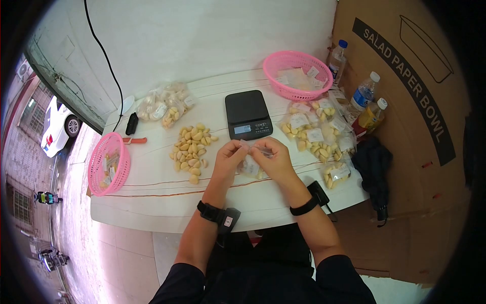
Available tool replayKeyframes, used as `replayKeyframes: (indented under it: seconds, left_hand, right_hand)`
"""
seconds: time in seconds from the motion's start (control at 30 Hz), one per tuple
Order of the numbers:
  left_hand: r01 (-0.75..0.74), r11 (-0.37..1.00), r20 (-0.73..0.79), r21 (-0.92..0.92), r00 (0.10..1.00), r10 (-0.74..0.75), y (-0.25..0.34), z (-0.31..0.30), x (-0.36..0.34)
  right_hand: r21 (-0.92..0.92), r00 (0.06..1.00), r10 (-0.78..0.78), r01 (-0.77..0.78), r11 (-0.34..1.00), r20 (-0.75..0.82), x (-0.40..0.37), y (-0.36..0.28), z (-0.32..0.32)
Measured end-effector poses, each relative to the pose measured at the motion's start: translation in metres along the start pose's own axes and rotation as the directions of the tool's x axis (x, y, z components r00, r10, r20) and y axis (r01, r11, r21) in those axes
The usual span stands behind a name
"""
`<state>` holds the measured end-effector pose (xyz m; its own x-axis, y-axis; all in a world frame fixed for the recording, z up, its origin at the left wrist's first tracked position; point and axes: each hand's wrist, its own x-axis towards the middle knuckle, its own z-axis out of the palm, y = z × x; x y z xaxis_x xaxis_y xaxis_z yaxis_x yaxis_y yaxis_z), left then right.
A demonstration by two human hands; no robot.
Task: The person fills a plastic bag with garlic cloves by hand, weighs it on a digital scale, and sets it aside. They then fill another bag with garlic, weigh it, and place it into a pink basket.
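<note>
My left hand (230, 155) and my right hand (272, 156) pinch the top of a small clear plastic bag (250, 168) with pale pieces inside, close in front of a black digital scale (247, 109). Nothing lies on the scale's plate. Left of my hands a loose pile of peeled garlic cloves (191, 149) covers part of the table. On the right lie several labelled bags of cloves (315, 135), one of them (336, 173) nearer the front edge.
Pink baskets stand at the back (297, 95) and far left (108, 188). Bags of garlic (164, 104), an orange-handled tool (136, 140) and a black object (132, 124) lie back left. Bottles (363, 93), a dark umbrella (373, 167) and a cardboard box (405, 152) are right.
</note>
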<state>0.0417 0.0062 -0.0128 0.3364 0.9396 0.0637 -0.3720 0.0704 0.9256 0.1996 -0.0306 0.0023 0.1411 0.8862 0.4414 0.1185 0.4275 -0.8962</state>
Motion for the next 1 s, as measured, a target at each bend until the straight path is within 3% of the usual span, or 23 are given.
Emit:
replayKeyframes:
  seconds: [0.17, 0.27, 0.47, 0.53, 0.6, 0.7, 0.83, 0.9, 1.0]
  left_hand:
    - [0.011, 1.0, -0.026, 0.02, 1.0, -0.01, 0.002, 0.0, -0.002]
    - [-0.002, 1.0, -0.065, 0.005, 0.998, 0.002, 0.0, -0.002, -0.001]
    - [-0.006, 1.0, -0.106, -0.021, 0.994, 0.004, -0.002, 0.001, 0.001]
    - [-0.022, 0.998, -0.121, -0.055, 0.992, 0.016, -0.002, 0.002, 0.002]
    - [0.021, 0.993, -0.055, 0.116, 0.998, -0.015, -0.001, 0.0, 0.0]
    - [0.003, 0.993, -0.029, 0.122, 1.0, 0.001, 0.0, -0.001, -0.001]
    - [0.036, 0.99, -0.063, 0.139, 0.998, -0.027, 0.008, 0.001, -0.005]
    - [-0.058, 0.992, -0.051, 0.114, 0.997, 0.064, 0.004, 0.001, -0.003]
    - [-0.036, 0.999, -0.082, 0.011, 0.996, 0.037, 0.002, 0.003, -0.001]
  right_hand:
    - [0.071, 0.985, 0.17, -0.168, 0.983, -0.028, -0.002, 0.01, 0.0]
    - [0.007, 0.973, 0.232, -0.232, 0.973, -0.004, -0.001, 0.009, -0.004]
    - [0.01, 0.992, 0.127, -0.127, 0.992, 0.024, -0.001, 0.008, -0.001]
    - [0.018, 0.992, 0.127, -0.127, 0.992, 0.023, -0.001, 0.005, 0.0]
    - [0.025, 0.992, 0.128, -0.128, 0.991, 0.022, -0.001, 0.005, -0.001]
    - [0.017, 0.984, 0.17, -0.171, 0.985, 0.062, -0.001, 0.007, -0.003]
    - [0.051, 0.975, 0.222, -0.221, 0.974, -0.007, -0.001, 0.012, -0.004]
    - [0.032, 0.976, 0.216, -0.216, 0.976, -0.021, 0.0, 0.012, -0.004]
    - [0.007, 0.995, 0.085, -0.084, 0.996, -0.045, 0.001, 0.008, -0.003]
